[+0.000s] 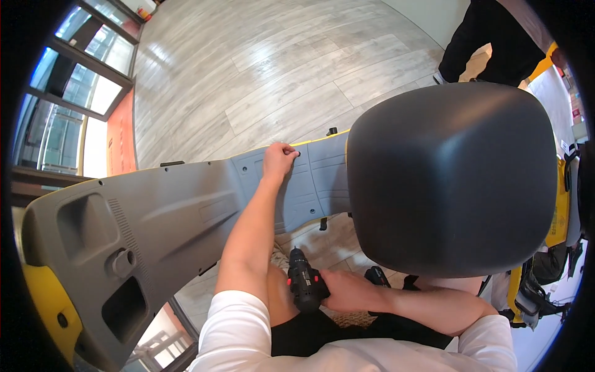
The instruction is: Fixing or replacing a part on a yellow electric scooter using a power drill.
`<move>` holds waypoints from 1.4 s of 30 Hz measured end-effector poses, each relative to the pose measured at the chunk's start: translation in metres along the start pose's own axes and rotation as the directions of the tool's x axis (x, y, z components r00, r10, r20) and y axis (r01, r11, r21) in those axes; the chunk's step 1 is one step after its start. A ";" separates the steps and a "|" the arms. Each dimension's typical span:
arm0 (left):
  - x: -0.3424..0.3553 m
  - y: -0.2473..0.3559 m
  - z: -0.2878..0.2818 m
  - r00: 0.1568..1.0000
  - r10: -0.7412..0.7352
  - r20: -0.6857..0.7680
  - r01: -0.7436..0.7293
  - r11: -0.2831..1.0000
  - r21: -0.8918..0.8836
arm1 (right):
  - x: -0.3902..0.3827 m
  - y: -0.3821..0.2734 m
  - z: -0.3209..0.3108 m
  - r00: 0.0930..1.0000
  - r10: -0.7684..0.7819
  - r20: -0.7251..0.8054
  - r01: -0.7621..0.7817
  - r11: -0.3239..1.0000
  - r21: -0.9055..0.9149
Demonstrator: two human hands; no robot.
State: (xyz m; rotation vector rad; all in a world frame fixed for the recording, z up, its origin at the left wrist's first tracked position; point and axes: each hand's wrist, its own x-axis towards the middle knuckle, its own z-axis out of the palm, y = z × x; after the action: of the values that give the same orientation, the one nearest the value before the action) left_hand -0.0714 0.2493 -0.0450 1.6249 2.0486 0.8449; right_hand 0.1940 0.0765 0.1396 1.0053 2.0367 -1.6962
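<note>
My left hand (280,161) is on the far side of a grey plastic floor panel (294,183). Its thumb and fingers are pinched together at the panel's far edge, by a small dark spot; whatever they pinch is too small to make out. In my right hand (347,291) is a black cordless drill (304,282) with red marks, held over my lap with its chuck pointing away from me, toward the panel. Several recessed screw holes dot the panel. It joins a tall grey front shield (170,214) on the left, which has pockets and a round knob (124,261).
A large black seat (452,180) rises right of the floor panel. Yellow bodywork (52,304) shows at the far left. Beyond the seat stands a person in dark trousers (489,46). Grey wood-look flooring (266,68) spreads behind; windows (87,74) line the left.
</note>
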 end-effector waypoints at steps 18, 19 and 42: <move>-0.019 0.030 -0.007 0.963 0.138 0.233 -0.124 0.990 -0.073 | 0.032 0.026 0.038 0.976 -0.184 -0.115 0.189 0.982 0.027; -0.013 0.035 -0.001 0.956 0.156 0.247 -0.142 0.987 -0.074 | 0.039 0.034 0.042 0.974 -0.179 -0.136 0.186 0.982 0.037; -0.014 0.067 0.056 0.917 0.223 0.331 -0.157 0.964 -0.216 | -0.002 0.036 0.043 0.984 -0.134 -0.116 0.138 0.990 0.030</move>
State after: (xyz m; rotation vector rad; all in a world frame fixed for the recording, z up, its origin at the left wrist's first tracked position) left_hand 0.0168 0.2573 -0.0421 1.7448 1.5391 0.7190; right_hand 0.2114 0.0368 0.1036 1.0177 2.1985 -1.7899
